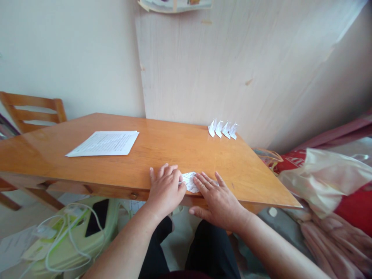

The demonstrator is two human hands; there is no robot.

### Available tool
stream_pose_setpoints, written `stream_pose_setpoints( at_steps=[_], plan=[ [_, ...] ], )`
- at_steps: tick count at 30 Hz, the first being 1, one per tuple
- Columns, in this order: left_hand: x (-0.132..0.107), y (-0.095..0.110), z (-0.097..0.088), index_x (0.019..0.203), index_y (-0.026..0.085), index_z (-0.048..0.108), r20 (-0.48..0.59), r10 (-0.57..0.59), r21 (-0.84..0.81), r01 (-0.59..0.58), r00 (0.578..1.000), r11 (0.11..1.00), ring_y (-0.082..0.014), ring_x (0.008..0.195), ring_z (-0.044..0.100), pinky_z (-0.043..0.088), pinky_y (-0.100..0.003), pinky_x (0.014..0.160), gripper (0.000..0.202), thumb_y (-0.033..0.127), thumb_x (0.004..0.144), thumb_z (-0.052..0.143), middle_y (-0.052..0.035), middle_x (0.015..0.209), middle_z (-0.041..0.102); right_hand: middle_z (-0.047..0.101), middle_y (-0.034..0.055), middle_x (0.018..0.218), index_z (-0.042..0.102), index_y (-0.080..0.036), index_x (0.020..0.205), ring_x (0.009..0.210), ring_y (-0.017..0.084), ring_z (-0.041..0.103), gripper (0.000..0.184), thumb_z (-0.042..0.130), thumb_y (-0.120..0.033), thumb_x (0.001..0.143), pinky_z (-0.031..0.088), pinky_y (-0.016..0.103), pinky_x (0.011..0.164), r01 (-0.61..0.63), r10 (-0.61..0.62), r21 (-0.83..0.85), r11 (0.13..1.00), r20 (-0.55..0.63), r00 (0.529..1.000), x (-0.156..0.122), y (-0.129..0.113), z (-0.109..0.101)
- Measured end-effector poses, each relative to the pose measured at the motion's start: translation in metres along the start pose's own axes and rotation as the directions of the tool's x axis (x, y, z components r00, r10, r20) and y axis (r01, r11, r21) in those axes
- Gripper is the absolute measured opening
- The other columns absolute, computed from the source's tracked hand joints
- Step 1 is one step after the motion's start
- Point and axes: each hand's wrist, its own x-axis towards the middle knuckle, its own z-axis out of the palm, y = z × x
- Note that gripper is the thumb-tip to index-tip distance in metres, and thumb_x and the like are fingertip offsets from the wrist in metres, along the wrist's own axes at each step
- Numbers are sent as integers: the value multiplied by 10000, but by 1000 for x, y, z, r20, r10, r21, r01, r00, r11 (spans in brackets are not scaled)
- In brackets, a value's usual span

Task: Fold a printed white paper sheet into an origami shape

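Observation:
A small folded piece of printed white paper point(190, 181) lies at the near edge of the orange wooden table point(162, 151). My left hand point(165, 190) rests on its left side with the fingers curled and pressed down on it. My right hand point(216, 197) lies flat on its right side, fingers stretched out over the paper and table edge. Most of the paper is hidden under the two hands.
A stack of printed sheets point(104, 143) lies at the table's left middle. Several folded white paper figures point(223, 129) stand in a row by the wall board at the back. A wooden chair point(31, 110) stands at left; plastic bags point(322, 174) lie at right; a green stool with cable point(72, 232) sits below.

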Motion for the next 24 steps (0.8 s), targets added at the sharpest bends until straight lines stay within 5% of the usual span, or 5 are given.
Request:
stream_pose_setpoints(
  at_steps=[13, 24],
  plan=[
    [3, 1, -6, 987, 228, 552, 32, -49, 38, 48, 998, 998, -345, 1362, 425, 230, -687, 1132, 136, 193, 877, 481, -99, 1353, 600, 404, 180, 1579, 374, -119, 1552, 1490, 341, 317, 909, 438, -758, 907, 120, 612, 1229, 4, -5, 35, 999, 8, 1000, 1, 2, 1],
    [-1, -20, -11, 988, 216, 592, -41, -63, 10, 64, 997, 998, -312, 1177, 569, 324, -645, 1090, 145, 183, 880, 502, -84, 1139, 683, 400, 190, 1578, 373, -113, 1551, 1491, 342, 317, 927, 444, -766, 897, 110, 594, 1235, 8, -7, 46, 999, -20, 1000, 0, 5, 5]
  ],
)
